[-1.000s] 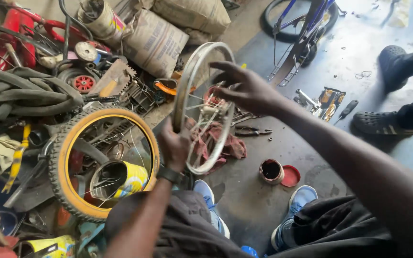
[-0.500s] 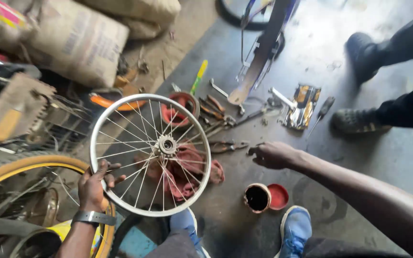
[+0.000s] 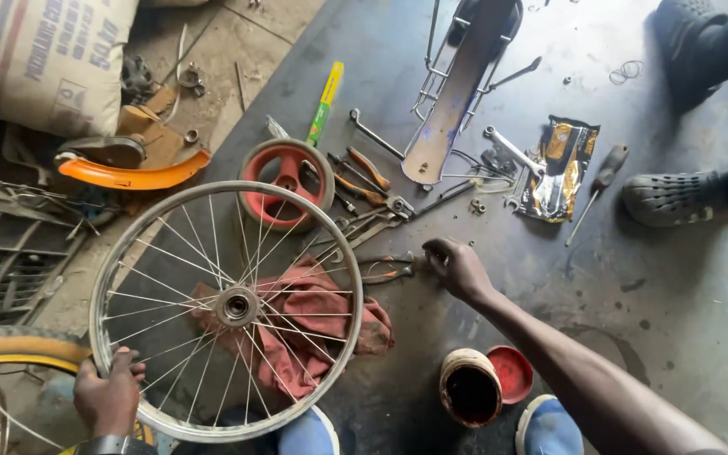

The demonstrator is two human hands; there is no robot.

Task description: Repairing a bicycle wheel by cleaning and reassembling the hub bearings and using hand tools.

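Observation:
My left hand [image 3: 109, 396] grips the lower left rim of a bare spoked bicycle wheel [image 3: 227, 307], held flat over the floor. Its hub sits above a crumpled red rag [image 3: 313, 324]. My right hand [image 3: 457, 268] reaches down to the concrete floor, fingers curled beside pliers [image 3: 385, 270] with orange-black handles; whether it touches them is unclear. More pliers and spanners [image 3: 364, 190] lie just beyond, next to a small red plastic wheel [image 3: 286, 181].
An open tin [image 3: 470, 389] with its red lid [image 3: 511, 373] stands by my blue shoes. A metal bicycle rack [image 3: 457, 80], wrench [image 3: 511, 152], foil packet [image 3: 559, 167] and screwdriver [image 3: 600, 190] lie ahead. Another person's shoes [image 3: 676, 198] are at right. A sack [image 3: 40, 59] and yellow-walled tyre [image 3: 10, 350] are at left.
The wheel has tipped from upright to flat. My right hand left the rim and dropped to the floor near the pliers. The view has swung right, toward the tools.

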